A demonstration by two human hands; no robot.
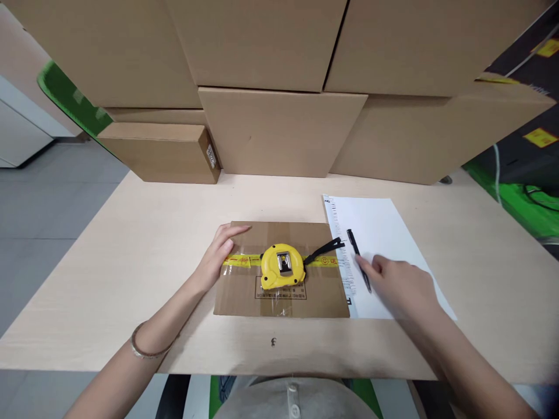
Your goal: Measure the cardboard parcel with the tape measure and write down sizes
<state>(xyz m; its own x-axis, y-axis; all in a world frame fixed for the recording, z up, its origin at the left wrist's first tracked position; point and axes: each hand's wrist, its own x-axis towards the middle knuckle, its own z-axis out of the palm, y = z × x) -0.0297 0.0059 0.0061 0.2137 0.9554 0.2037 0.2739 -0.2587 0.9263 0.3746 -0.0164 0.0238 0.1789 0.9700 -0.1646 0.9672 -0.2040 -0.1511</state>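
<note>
A flat cardboard box (238, 297) with yellow printed tape lies on the table in front of me. My left hand (220, 253) rests against its left edge, fingers stretched along the far left corner. On top of the box sits a yellow tape measure (277, 266), metal clip facing up, its black wrist strap reaching right. Beside the box, partly against its right edge, is a white sheet of paper (379, 221). A black pen (353, 240) slants over the paper. My right hand (399, 285) is closed, most fingers curled in, with its fingertip on the pen's middle.
Large cardboard panels (279, 134) stand along the back of the pale wooden table (109, 279). A closed cardboard box (170, 154) stands at the back left. Dark items with yellow labels (541, 138) are beyond the right edge. A small dark mark (273, 342) is near the front.
</note>
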